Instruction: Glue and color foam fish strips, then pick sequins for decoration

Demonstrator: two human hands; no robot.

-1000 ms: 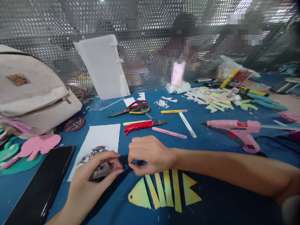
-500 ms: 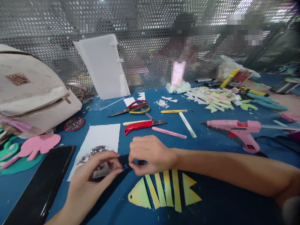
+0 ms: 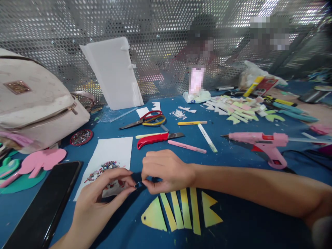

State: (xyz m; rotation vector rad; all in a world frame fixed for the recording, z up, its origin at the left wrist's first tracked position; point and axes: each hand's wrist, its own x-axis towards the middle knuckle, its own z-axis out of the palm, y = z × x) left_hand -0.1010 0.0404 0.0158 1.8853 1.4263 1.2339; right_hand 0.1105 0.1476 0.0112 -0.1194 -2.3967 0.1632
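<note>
Between my two hands is a tiny thin shiny piece, perhaps wire or thread; its kind is too small to make out. My left hand pinches one end between thumb and fingertips, beside a white sheet with a heap of multicoloured beads or sequins. My right hand is closed in a pinch at the other end. Just below it lies a yellow-green fish shape cut into separate pieces: a head with a dark eye dot, several strips and a notched tail. My right hand hides some strip tops.
Beyond my hands lie a red-handled knife, scissors, highlighters and a pink glue gun. A black phone, pink cutout and backpack are left. Foam scraps pile at back right, before a perforated metal screen.
Hardly anything differs. Both hands keep their pinch on the thin piece, and the whole view has shifted very slightly.
</note>
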